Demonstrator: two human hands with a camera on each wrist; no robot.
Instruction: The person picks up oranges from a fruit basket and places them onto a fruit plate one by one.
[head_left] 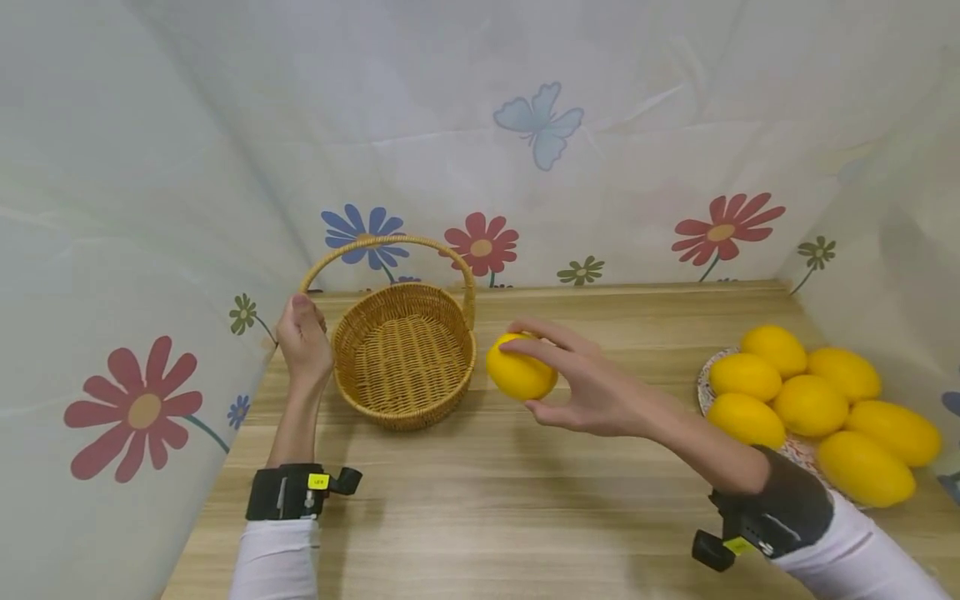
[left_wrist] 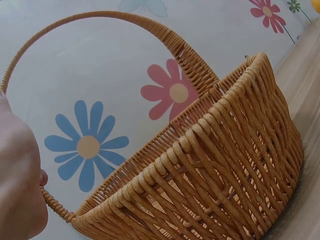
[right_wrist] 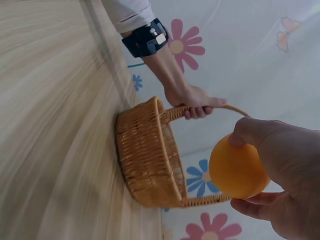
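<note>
A round wicker basket (head_left: 405,414) with a tall arched handle (head_left: 390,240) stands on the table at the left of the head view. My left hand (head_left: 303,337) grips the left side of that handle; the right wrist view shows the fingers (right_wrist: 199,111) wrapped round it. Just right of the basket, my right hand (head_left: 581,379) holds a smooth yellow oval fruit (head_left: 517,372) between thumb and fingers, apart from the rim. In the right wrist view the fruit (right_wrist: 236,167) looks more orange. Inside the basket only the woven bottom shows.
At the right, a patterned plate (head_left: 703,387) bears several more yellow oval fruits (head_left: 810,406); my right forearm passes close to its left. Curtains (head_left: 622,167) printed with flowers and a butterfly border the wooden table (head_left: 480,508) at the back and sides.
</note>
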